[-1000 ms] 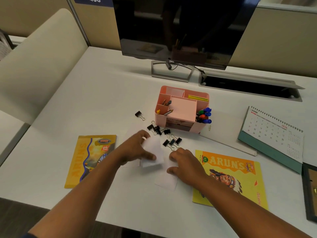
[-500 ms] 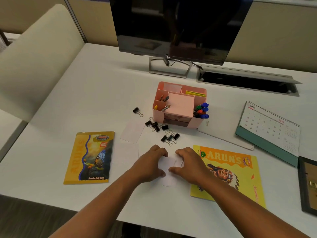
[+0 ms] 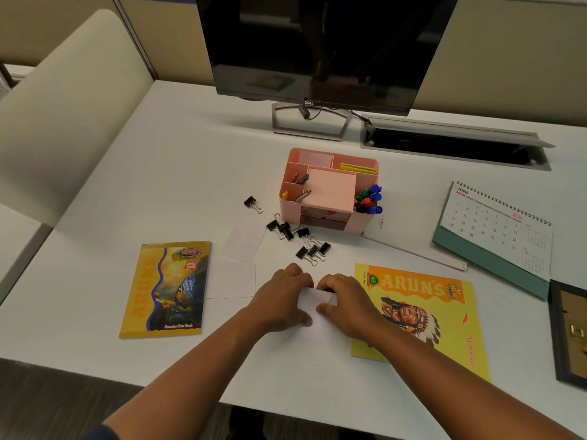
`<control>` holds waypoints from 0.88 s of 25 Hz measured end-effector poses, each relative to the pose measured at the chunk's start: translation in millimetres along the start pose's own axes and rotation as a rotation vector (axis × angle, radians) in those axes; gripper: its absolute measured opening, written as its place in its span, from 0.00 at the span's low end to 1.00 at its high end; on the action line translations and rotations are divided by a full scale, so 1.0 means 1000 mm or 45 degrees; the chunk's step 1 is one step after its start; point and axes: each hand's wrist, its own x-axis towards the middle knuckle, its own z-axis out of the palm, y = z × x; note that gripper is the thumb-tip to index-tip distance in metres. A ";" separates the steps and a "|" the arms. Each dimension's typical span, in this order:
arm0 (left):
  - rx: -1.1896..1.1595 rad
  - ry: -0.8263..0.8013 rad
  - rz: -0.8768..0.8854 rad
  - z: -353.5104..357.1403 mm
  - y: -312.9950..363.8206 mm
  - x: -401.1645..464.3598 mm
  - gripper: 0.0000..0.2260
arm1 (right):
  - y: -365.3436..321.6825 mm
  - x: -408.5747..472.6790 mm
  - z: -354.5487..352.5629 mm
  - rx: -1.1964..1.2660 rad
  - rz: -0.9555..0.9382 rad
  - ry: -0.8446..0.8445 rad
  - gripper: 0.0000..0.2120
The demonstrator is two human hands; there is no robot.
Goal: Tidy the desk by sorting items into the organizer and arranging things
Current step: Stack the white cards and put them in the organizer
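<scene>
Now left hand (image 3: 279, 300) and right hand (image 3: 346, 304) fingers curled, apparently pinching white card (image 3: 313, 301).

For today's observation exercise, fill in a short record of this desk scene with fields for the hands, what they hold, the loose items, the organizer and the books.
hands: left hand and right hand close together near the desk's front edge
held: both grip white cards
loose cards: two lie flat, card and card
clips: black, scattered in front of the organizer, one clip apart to the left
organizer: pink, holds pencils and markers
books: small book left, large book right
calendar: far right, shows June
</scene>
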 end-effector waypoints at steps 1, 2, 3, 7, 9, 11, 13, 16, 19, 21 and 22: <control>-0.011 0.020 -0.007 0.001 0.000 -0.001 0.26 | -0.001 0.000 -0.001 0.082 0.011 -0.003 0.09; -0.036 0.052 -0.017 0.002 0.001 -0.002 0.24 | -0.002 0.000 -0.003 0.176 0.035 -0.010 0.07; -0.083 0.091 -0.032 0.002 0.001 -0.003 0.21 | -0.003 -0.001 -0.004 0.276 0.064 -0.010 0.07; -0.531 0.233 -0.149 -0.001 -0.002 -0.005 0.13 | -0.008 -0.002 -0.008 0.698 0.193 0.103 0.09; -0.820 0.276 -0.217 -0.006 -0.005 -0.006 0.13 | -0.012 -0.001 -0.010 1.012 0.293 0.098 0.12; -1.077 0.305 -0.265 -0.012 -0.006 -0.007 0.13 | -0.015 -0.001 -0.010 1.183 0.338 0.031 0.13; -1.170 0.349 -0.271 -0.017 -0.008 -0.007 0.13 | -0.015 0.001 -0.008 1.189 0.341 0.008 0.12; -0.908 0.646 -0.317 -0.029 -0.020 0.002 0.10 | -0.012 0.005 -0.007 1.149 0.351 0.065 0.10; -0.362 0.784 -0.468 -0.045 -0.046 0.019 0.19 | -0.006 0.009 -0.011 1.136 0.367 0.109 0.10; -0.135 0.664 -0.610 -0.054 -0.058 0.028 0.27 | -0.002 0.010 -0.012 1.114 0.386 0.114 0.10; -0.077 0.607 -0.674 -0.058 -0.062 0.030 0.29 | -0.001 0.011 -0.012 1.095 0.392 0.110 0.10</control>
